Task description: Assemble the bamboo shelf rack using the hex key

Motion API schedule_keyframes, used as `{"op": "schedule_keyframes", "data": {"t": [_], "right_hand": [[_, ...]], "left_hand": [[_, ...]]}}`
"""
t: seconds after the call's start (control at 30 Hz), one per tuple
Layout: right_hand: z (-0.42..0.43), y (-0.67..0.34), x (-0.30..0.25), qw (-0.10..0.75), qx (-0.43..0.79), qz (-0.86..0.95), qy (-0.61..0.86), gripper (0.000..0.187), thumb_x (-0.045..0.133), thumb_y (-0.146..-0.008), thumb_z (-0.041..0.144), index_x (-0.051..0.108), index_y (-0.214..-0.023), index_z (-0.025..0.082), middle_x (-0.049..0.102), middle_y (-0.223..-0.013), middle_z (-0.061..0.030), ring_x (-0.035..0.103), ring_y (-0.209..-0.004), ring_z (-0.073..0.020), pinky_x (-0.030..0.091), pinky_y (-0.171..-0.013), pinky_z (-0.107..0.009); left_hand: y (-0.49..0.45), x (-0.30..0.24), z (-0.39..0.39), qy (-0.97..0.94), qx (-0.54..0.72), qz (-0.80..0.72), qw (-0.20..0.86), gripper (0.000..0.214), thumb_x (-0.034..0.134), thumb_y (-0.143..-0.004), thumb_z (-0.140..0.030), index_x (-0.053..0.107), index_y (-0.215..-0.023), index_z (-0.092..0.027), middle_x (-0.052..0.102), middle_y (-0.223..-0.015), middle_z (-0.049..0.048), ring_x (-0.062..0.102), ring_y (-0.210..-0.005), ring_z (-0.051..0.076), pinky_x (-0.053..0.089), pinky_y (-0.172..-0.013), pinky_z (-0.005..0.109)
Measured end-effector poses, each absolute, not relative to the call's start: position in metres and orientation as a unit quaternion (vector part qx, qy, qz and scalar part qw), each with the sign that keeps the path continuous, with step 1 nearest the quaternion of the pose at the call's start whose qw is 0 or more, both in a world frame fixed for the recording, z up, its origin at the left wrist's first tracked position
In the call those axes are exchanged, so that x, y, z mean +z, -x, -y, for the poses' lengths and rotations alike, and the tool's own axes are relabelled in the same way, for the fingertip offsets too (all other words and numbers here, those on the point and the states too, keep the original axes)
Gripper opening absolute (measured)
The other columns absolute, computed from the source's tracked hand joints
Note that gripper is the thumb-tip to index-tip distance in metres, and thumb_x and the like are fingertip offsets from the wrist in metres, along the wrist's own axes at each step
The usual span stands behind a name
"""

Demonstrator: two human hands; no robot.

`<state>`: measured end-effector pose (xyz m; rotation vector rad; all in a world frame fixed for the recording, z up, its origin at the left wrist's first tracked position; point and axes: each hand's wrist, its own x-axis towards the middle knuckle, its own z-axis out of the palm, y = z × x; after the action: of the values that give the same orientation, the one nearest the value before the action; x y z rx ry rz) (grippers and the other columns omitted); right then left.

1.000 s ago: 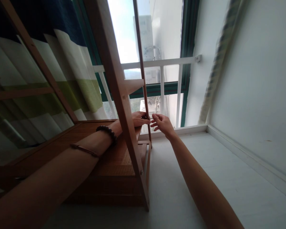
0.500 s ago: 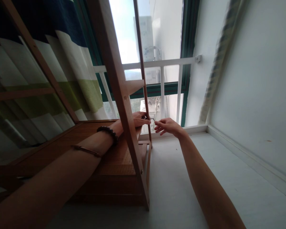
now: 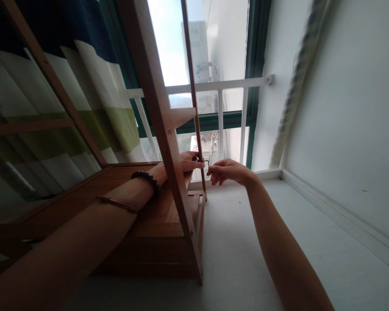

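A brown wooden rack (image 3: 164, 108) with slatted shelves stands at left and centre. My left hand (image 3: 190, 162) reaches over a shelf, past the near post, and its fingers close around the slim far post (image 3: 197, 134). A small dark spot between these fingers is too small to name. From the outer side of that post sticks a thin, dark, L-shaped hex key (image 3: 208, 163). My right hand (image 3: 228, 171) is beside it, thumb and forefinger pinched on the key's bent-down end, other fingers curled.
Behind the rack are a green-framed window (image 3: 253, 99) and a white railing (image 3: 233, 84). A striped curtain (image 3: 116, 95) hangs at left. The white wall (image 3: 350, 121) rises at right above the pale floor (image 3: 240, 242).
My right hand's fingers have gone from loosely spread beside the hex key to pinched on its end, with the wrist slightly more bent. The left hand stays in place.
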<state>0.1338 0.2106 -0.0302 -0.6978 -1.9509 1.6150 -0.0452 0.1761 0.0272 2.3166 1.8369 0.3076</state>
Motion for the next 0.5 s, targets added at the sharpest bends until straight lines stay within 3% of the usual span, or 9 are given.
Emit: {"op": "schedule_keyframes", "data": {"t": [0.17, 0.5], "right_hand": [[-0.213, -0.135, -0.032, 0.259, 0.589, 0.728, 0.236, 0.013, 0.058, -0.079, 0.023, 0.062, -0.082, 0.011, 0.069, -0.073, -0.0055, 0.066, -0.063, -0.0109, 0.051, -0.050, -0.017], [-0.215, -0.123, -0.036, 0.339, 0.486, 0.763, 0.259, 0.014, 0.063, -0.075, 0.021, 0.061, -0.083, 0.010, 0.068, -0.075, -0.0078, 0.066, -0.064, -0.0120, 0.053, -0.047, -0.017]], "left_hand": [[0.045, 0.028, -0.176, -0.772, 0.098, -0.623, 0.078, 0.042, 0.050, -0.069, -0.049, 0.060, -0.095, -0.017, 0.060, -0.087, 0.0040, 0.053, -0.079, 0.019, 0.040, -0.070, 0.027], [0.042, 0.029, -0.175, -0.766, 0.093, -0.632, 0.076, 0.043, 0.049, -0.070, -0.049, 0.060, -0.096, -0.017, 0.060, -0.086, 0.0044, 0.053, -0.079, 0.019, 0.039, -0.067, 0.027]]}}
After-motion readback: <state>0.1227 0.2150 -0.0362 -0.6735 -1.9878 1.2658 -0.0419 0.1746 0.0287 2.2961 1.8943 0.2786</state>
